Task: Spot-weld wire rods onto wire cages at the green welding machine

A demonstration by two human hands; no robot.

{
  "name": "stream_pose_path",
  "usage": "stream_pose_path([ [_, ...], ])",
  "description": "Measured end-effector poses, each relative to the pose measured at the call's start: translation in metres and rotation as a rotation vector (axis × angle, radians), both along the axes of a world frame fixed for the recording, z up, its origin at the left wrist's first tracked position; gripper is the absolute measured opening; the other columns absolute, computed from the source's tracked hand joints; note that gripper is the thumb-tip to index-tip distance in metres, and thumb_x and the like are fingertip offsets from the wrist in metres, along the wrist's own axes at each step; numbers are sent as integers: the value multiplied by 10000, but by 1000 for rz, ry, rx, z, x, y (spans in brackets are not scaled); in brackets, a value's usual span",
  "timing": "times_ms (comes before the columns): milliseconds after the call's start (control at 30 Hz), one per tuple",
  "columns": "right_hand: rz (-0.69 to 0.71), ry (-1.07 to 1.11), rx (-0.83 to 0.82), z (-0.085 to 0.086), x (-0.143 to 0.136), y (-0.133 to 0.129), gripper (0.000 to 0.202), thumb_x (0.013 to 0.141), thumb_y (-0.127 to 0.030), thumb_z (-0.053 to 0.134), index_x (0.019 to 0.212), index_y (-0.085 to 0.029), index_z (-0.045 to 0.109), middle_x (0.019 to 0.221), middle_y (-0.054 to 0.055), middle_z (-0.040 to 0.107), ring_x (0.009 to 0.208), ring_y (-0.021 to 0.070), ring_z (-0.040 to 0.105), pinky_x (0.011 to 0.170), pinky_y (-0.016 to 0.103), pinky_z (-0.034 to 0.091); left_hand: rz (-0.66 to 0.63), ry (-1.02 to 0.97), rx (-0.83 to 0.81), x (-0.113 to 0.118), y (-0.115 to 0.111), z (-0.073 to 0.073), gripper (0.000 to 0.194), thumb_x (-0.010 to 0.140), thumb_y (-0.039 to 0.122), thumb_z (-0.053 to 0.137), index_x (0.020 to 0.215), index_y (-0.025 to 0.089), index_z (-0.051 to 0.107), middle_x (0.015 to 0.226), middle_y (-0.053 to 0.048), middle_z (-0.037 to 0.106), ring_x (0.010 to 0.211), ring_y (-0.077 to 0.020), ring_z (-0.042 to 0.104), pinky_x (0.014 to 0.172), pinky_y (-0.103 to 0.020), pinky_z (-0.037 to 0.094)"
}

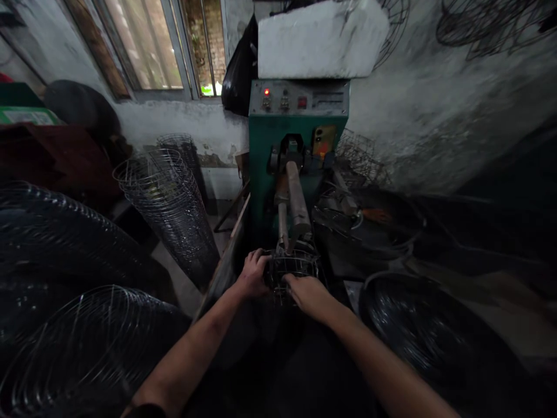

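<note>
A small round wire frame [300,264] lies below the tips of the machine's metal arms [298,200]. My left hand [255,274] is at the frame's left side, its fingers bent round the rim. On the near side of the frame, my right hand [307,295] has its thumb and fingers closed on the wires. The green machine [265,168] stands straight ahead, with a red light glowing on its panel [300,100]. The undersides of both hands are hidden.
Tall stacks of wire rings [174,215] stand at the left, with more rings [100,348] nearer. A wire coil [418,325] lies at the right. A white foam block [319,40] rests on the machine, and a black bag [240,72] hangs beside it.
</note>
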State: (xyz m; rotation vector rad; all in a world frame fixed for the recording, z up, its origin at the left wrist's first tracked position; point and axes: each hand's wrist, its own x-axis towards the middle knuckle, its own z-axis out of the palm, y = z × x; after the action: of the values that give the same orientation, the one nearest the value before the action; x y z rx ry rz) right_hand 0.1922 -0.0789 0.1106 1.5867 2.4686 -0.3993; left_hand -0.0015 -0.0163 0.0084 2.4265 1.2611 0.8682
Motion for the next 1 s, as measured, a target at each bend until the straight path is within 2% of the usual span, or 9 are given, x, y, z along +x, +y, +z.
stream_pose_path([
  [133, -10, 22, 17, -2, 6, 6, 288, 955, -183, 417, 1206, -145, 552, 1002, 132, 734, 927, 259, 695, 741, 305, 461, 1, -6, -8, 6, 8, 2, 1065, 350, 496, 906, 1284, 159, 520, 1339, -210, 467, 1255, -430, 428, 1037, -582, 386],
  [367, -28, 46, 37, -6, 13, 11, 248, 954, -202, 436, 1151, -133, 571, 979, 139, 729, 903, 274, 693, 730, 319, 457, 1, 12, 15, 13, 11, 8, 1027, 381, 541, 869, 1274, 168, 525, 1308, -197, 489, 1246, -426, 444, 1034, -579, 391],
  [467, -35, 81, 35, -5, 14, 10, 256, 952, -178, 449, 1174, -131, 567, 1009, 134, 727, 953, 264, 686, 770, 308, 450, -3, 11, 19, 13, 11, 7, 992, 407, 572, 845, 1272, 202, 528, 1278, -168, 518, 1237, -416, 454, 1015, -575, 411],
  [567, -53, 103, 30, 1, 12, 7, 264, 950, -169, 460, 1189, -141, 570, 1060, 132, 717, 982, 256, 678, 787, 296, 445, -23, -29, 72, 13, 11, 5, 940, 456, 611, 814, 1249, 188, 536, 1224, -157, 553, 1222, -396, 470, 1001, -559, 428],
  [667, -102, 101, 26, 7, 9, 0, 261, 951, -156, 451, 1182, -159, 573, 1047, 118, 721, 961, 247, 682, 789, 296, 449, -14, -49, 116, 15, 15, 5, 967, 442, 628, 825, 1231, 142, 546, 1219, -184, 551, 1205, -405, 475, 998, -558, 428],
  [767, -199, 146, 73, 9, 10, -6, 250, 960, -178, 446, 1175, -156, 572, 1035, 116, 719, 961, 246, 679, 804, 302, 457, 16, -28, 99, 16, 24, 8, 959, 447, 586, 839, 1243, 143, 539, 1237, -188, 540, 1207, -414, 469, 997, -566, 426],
  [900, -313, 258, 155, -5, 21, -11, 268, 952, -181, 430, 1174, -148, 578, 1065, 118, 702, 991, 224, 661, 863, 294, 467, 48, 27, 43, 18, 38, 12, 963, 419, 539, 858, 1242, 155, 539, 1291, -193, 508, 1215, -421, 463, 1000, -569, 424],
  [1000, -331, 401, 190, -21, 31, -14, 333, 921, -137, 408, 1206, -121, 580, 1127, 140, 684, 1050, 226, 638, 929, 318, 467, 48, 22, 53, 19, 44, 10, 979, 422, 570, 856, 1256, 173, 529, 1276, -171, 528, 1233, -417, 457, 1023, -576, 405],
])
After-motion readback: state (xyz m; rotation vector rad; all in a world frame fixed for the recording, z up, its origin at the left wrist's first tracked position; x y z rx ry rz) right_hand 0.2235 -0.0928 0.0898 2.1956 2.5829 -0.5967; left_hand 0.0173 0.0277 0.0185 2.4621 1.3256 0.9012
